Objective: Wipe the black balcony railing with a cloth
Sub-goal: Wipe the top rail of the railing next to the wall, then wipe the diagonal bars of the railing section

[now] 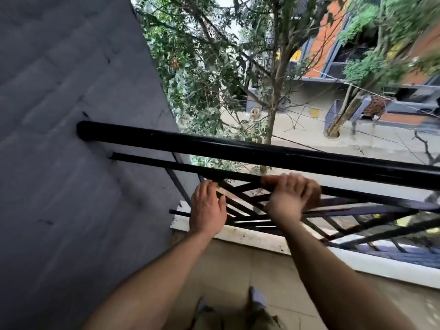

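Right hand (292, 198) is curled over the lower bar (154, 161) of the black railing (371, 173), gripping a brownish cloth (268, 181) against it. The cloth is motion-blurred; only its edges show, past the fingers on the left and right. Left hand (207, 208) is released, fingers fairly straight and slightly spread, tips up at the same lower bar just left of the right hand. Can't tell whether they actually touch it. The two hands are close but apart.

Railing layout:
- A thick round top rail (238, 148) runs from the grey wall (71, 115) on the left down to the right edge.
- The thinner lower bar runs parallel on its near side.
- A lattice (247, 211) of crossed slats sits under that bar, behind the hands.
- The base sits on a stained white ledge (250, 236).

Beige tiled floor (238, 270) is on the near side of the ledge. Both forearms are bare and reach in from the bottom edge. Far side: trees (214, 67), a street (309, 136) below, and an orange and grey building (333, 39) at upper right, blurred.
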Motion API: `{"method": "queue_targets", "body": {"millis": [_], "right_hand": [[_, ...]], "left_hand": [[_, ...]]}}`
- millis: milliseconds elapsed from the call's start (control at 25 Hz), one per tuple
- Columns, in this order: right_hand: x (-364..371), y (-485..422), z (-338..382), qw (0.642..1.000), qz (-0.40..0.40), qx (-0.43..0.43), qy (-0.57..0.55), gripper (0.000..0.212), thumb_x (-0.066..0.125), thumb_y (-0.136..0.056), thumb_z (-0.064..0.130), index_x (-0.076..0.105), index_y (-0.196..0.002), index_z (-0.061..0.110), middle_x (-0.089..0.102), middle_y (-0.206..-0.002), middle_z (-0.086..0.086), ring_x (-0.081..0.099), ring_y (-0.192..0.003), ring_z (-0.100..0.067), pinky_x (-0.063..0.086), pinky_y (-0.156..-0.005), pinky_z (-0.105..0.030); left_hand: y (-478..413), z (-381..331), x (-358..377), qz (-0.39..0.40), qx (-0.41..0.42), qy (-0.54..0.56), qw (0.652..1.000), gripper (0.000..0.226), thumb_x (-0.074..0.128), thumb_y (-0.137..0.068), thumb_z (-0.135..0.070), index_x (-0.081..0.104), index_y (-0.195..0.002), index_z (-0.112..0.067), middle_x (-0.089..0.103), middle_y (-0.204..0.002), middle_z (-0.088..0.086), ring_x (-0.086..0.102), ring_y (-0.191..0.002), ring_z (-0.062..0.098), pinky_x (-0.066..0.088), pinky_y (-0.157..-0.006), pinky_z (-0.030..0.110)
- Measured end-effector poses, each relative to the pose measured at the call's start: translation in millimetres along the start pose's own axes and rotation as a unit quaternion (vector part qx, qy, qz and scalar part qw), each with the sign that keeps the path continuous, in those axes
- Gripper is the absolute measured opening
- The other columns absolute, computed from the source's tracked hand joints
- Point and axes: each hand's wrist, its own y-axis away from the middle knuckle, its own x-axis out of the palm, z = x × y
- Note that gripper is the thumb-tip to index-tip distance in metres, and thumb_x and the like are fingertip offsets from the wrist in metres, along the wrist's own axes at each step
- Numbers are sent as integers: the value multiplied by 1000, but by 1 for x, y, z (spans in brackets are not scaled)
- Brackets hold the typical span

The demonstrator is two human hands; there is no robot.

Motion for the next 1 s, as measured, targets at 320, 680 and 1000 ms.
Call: {"method": "queue_targets", "body": {"millis": [320,680,1000], "right_hand": [[33,11,238,981,21,-179,-73,76,53,-90,38,26,-157,13,34,-155,-12,20,-148,-35,-6,-121,-56],[44,52,236,549,-85,163,-816,51,38,-76,-18,65,-103,16,69,-95,-22,65,-74,-33,58,-72,-46],[90,29,304,648,75,27,-757,70,40,-74,-15,50,-137,15,67,-118,-12,69,-90,-20,54,-64,-33]], "left_hand": [[3,130,-36,-53,-6,22,998,41,51,-94,-15,51,-134,-7,51,-139,11,44,-131,30,35,-110,39],[-16,168,-20,-57,-112,144,982,33,58,-96,-10,56,-128,-5,55,-132,11,48,-123,28,42,-102,37],[-48,204,23,-76,-348,438,825,22,53,-96,-33,65,-86,-18,68,-85,4,64,-85,33,48,-70,40]]}}
